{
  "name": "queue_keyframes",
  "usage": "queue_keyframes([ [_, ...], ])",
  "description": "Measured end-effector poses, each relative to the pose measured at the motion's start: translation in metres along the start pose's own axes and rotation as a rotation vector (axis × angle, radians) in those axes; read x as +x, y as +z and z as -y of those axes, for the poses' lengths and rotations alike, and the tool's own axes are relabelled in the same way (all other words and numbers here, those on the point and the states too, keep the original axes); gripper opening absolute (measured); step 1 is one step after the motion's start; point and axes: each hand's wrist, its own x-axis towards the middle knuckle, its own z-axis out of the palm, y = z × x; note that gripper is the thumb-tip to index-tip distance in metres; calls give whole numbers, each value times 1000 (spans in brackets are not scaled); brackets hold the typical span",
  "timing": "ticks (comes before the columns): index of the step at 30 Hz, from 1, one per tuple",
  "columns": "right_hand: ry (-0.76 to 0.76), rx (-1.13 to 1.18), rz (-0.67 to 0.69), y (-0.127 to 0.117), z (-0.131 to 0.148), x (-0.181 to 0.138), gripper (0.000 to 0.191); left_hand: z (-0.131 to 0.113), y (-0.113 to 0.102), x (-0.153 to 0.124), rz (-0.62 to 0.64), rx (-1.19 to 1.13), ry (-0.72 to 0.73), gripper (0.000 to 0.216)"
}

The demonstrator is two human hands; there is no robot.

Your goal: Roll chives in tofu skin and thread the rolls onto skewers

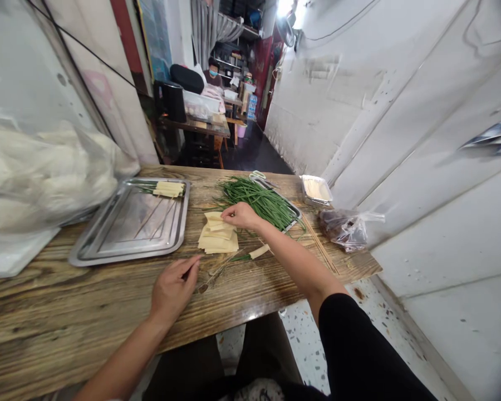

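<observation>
My right hand (242,215) pinches the edge of a pale yellow sheet, like tofu skin, on a small loose stack of such sheets (217,244). Left of that stack, my left hand (172,287) is held low over the wooden table, fingers loosely bent, thumb slightly apart, with nothing visible in it. Below my right wrist lies a rolled sheet (259,252) around green stalks, beside a thin skewer (219,269). Long green chives (256,196) are heaped on a metal tray just beyond my right hand.
At left, a large metal tray (108,249) carries finished-looking rolls (169,189) on skewers. A bulky plastic bag (45,172) stands beside it. Loose skewers (320,245), a foil container (316,190), a knotted bag (345,228) and scissors (259,177) lie rightward. A masked person sits far behind.
</observation>
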Motion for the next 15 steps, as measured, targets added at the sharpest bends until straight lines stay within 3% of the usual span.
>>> queue_keyframes([
  [5,77,23,-83,2,6,4,18,0,0,0,4,9,2,35],
  [10,142,81,-304,-17,18,2,32,2,1,0,-33,10,-38,36],
  [13,9,99,-428,-24,28,-31,28,0,-5,0,-123,49,-95,37],
  [15,-147,-6,-397,-11,35,-71,24,-4,-12,-3,-206,92,-112,38],
])
